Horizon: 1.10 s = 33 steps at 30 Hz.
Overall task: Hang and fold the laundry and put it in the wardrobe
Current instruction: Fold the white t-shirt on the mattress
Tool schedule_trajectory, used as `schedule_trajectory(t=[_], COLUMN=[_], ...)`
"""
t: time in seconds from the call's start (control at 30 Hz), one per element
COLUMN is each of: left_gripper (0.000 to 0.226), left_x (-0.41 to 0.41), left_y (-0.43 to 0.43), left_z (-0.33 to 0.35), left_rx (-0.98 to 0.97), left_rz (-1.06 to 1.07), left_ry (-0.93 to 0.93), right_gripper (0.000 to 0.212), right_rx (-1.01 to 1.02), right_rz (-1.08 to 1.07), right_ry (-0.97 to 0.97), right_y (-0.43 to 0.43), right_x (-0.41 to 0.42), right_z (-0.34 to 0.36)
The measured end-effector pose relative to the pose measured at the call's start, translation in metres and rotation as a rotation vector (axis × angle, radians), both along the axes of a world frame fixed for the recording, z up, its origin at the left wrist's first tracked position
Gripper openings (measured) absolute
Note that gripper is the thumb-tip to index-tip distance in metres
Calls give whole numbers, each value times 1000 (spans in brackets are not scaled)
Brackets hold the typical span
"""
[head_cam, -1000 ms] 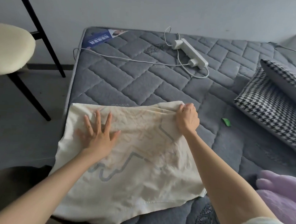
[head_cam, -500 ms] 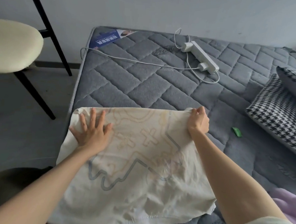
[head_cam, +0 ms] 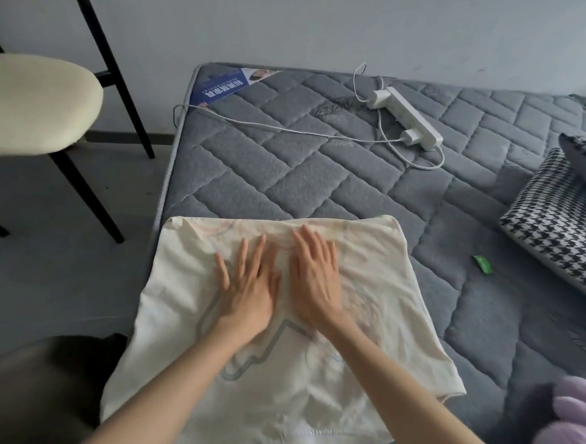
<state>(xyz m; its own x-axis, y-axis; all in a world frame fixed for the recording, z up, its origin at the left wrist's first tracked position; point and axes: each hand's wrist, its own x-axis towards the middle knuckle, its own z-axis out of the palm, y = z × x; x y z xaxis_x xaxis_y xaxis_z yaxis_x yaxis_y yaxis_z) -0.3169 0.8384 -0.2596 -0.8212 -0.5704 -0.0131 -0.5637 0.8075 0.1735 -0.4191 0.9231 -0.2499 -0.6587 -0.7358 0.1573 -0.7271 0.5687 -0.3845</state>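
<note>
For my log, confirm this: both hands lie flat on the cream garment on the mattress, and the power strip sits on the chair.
Wrong on one count: the head view shows the power strip on the mattress, not the chair. Left hand and right hand do lie flat on the garment.

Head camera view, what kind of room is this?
Likely a bedroom: a bare quilted mattress with a checked pillow on it, and a chair beside it.

- Grey quilted mattress [head_cam: 287, 173]
- White power strip [head_cam: 406, 117] with cable, on mattress
- Houndstooth pillows [head_cam: 559, 221], right
- Small green item [head_cam: 483, 264]
- Cream chair [head_cam: 31, 103], left
- Purple plush [head_cam: 570, 434]
</note>
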Motion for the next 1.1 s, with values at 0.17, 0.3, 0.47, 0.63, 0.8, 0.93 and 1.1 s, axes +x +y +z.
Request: schedule_trajectory(t=[0.17, 0.3, 0.47, 0.63, 0.8, 0.93, 1.1], left_gripper=[59, 67, 62, 66, 80, 65, 62], left_x=[26, 37, 36, 33, 37, 50, 81], left_y=[-26, -48, -57, -51, 14, 29, 22], left_z=[-6, -5, -6, 4, 13, 0, -7], left_rx=[-1, -63, 8, 66, 118, 125, 31], left_rz=[116, 233, 336, 312, 154, 185, 114], left_ry=[33, 65, 108, 42, 82, 7, 65], right_gripper=[51, 53, 53, 49, 56, 49, 56], right_rx=[246, 289, 288, 237, 138, 175, 253], right_rz=[17, -170, -254, -221, -69, -109, -52], right_ry=[93, 60, 72, -28, -81, -127, 12], right_y=[21, 46, 52, 43, 26, 37, 72], right_x=[-20, -68, -79, -53, 43, 68, 63], right_z=[-11, -2, -2, 11, 13, -2, -5])
